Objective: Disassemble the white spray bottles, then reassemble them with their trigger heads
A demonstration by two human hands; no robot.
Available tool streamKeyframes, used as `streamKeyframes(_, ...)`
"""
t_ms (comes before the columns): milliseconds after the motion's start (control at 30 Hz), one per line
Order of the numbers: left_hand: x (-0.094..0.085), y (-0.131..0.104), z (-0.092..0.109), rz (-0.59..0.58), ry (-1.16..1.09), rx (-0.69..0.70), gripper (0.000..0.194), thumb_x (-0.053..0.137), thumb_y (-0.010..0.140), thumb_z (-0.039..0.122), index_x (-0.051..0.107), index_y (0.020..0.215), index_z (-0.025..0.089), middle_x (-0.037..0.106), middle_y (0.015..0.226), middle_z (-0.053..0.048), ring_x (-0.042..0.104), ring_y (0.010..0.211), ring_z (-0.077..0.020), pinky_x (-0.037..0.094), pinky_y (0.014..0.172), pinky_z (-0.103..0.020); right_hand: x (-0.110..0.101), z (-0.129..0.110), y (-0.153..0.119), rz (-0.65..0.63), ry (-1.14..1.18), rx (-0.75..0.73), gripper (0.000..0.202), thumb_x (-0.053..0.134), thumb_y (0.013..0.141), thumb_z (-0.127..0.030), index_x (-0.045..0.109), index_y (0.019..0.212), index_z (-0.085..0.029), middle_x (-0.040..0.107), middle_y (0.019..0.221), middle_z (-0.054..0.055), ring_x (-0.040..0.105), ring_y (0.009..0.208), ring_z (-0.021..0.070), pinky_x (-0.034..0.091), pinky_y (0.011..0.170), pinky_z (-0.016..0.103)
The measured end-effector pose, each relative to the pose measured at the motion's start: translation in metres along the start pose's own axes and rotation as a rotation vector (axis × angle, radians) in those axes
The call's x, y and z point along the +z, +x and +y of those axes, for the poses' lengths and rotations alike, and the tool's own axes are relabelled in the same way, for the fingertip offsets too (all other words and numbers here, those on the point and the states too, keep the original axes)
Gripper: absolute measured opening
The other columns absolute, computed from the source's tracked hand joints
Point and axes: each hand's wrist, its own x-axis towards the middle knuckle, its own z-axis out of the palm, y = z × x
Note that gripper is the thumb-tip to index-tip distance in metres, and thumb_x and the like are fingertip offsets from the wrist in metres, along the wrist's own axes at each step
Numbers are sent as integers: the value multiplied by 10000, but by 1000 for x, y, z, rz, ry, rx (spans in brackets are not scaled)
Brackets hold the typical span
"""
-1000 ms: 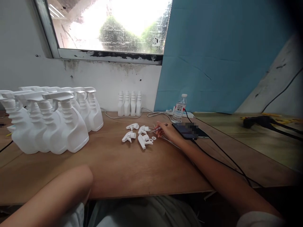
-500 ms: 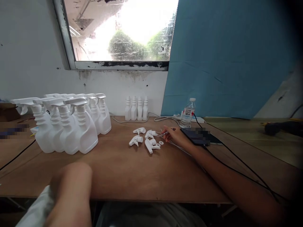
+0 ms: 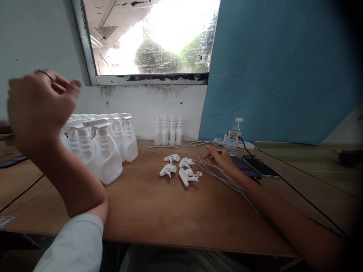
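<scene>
While the left hand (image 3: 41,104) is up in the air, far left of and higher than the small-bottle row (image 3: 168,132) by the wall (use row as landmark), the right hand (image 3: 219,158) is down at the table (image 3: 153,215), right of and nearer the camera than that row. Left fingers curled inward, thumb apart, ring on one finger; blurry, can't tell if anything sits in the palm. Right fingers bunched, tips pinching a thin pale piece (image 3: 204,161); too small to tell exactly what. Thin tubes (image 3: 233,186) lie under the right hand and forearm, right-front of the row. Four white spray heads (image 3: 187,176) lie on their sides in front of the row, left of the right hand. Two white washers (image 3: 201,173) beside the nearest head, right-front of the row. Large spray bottles (image 3: 107,162), white, heads on, stand upright in a block left of the row, partly hidden by the left arm. Clear bottle (image 3: 233,141) with cap stands right of the row, just behind the right hand; phone (image 3: 259,166) lies farther right, overlapping a dark device (image 3: 246,169). Window (image 3: 161,49) above the row, blue sheet (image 3: 272,75) right.
</scene>
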Motion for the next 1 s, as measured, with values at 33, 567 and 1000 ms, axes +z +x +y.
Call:
streamKeyframes(33, 5, 2, 2, -30, 19, -18, 435, 404, 929, 495, 616, 1123, 169, 683, 1047, -48, 635, 937, -217, 487, 861, -337, -2, -4, 1, 44, -5, -17, 588, 602, 779, -654, 680, 565, -112, 442, 361, 11, 393, 352, 78, 319, 352, 203)
streamKeyframes(567, 28, 8, 8, -477, -235, 557, 252, 616, 825, 182, 684, 1065, 217, 706, 892, 42, 602, 764, -101, 418, 785, -225, 27, -158, -1, -168, 225, -408, 388, 673, 823, -508, 688, 696, -142, 416, 472, -28, 333, 395, 46, 297, 396, 216)
streamKeyframes(1000, 60, -23, 96, -113, -1005, 898, 520, 663, 840, 390, 472, 1303, 250, 551, 1287, -77, 603, 1065, -194, 507, 876, -310, 51, -198, -30, -100, 157, -481, 321, 823, 633, -379, 624, 768, -166, 517, 635, -16, 443, 513, 85, 317, 424, 233)
